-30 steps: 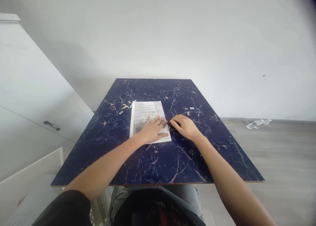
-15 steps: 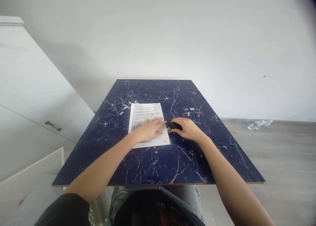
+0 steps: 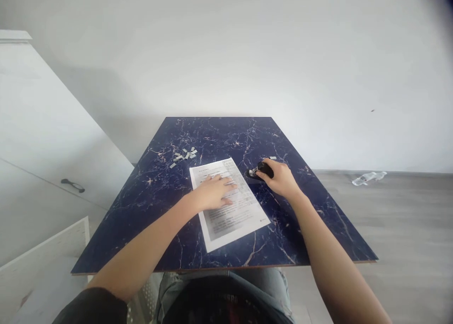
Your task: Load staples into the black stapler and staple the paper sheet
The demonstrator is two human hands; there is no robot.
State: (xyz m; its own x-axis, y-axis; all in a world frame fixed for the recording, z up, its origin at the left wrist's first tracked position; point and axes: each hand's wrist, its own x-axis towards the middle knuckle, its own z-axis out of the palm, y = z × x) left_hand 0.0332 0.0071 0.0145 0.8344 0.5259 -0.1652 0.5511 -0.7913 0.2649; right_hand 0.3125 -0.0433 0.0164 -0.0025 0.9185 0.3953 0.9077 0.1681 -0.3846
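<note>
Printed paper [image 3: 230, 220] lies tilted on the blue marble-patterned table [image 3: 219, 135]. My left hand [image 3: 212, 193] rests on its upper middle, fingers spread, covering some of the text; nothing is gripped in it. Just beyond the paper's right edge, my right hand [image 3: 279, 177] is closed around a black stapler [image 3: 264, 169]. Its metal front end points left toward the sheet, with a gap between them. The rear of the stapler is hidden by my fingers.
Several small grey strips, perhaps staple strips [image 3: 184, 154], lie scattered beyond the paper's upper left corner. Another strip [image 3: 272, 158] sits behind my right hand. A white cabinet [image 3: 42, 126] stands at the left, a wall behind. A clear plastic bottle [image 3: 368, 178] lies on the floor at right.
The paper has turned and slid toward me and to the right under my left hand. My right hand has moved slightly right with the stapler, away from the paper's edge.
</note>
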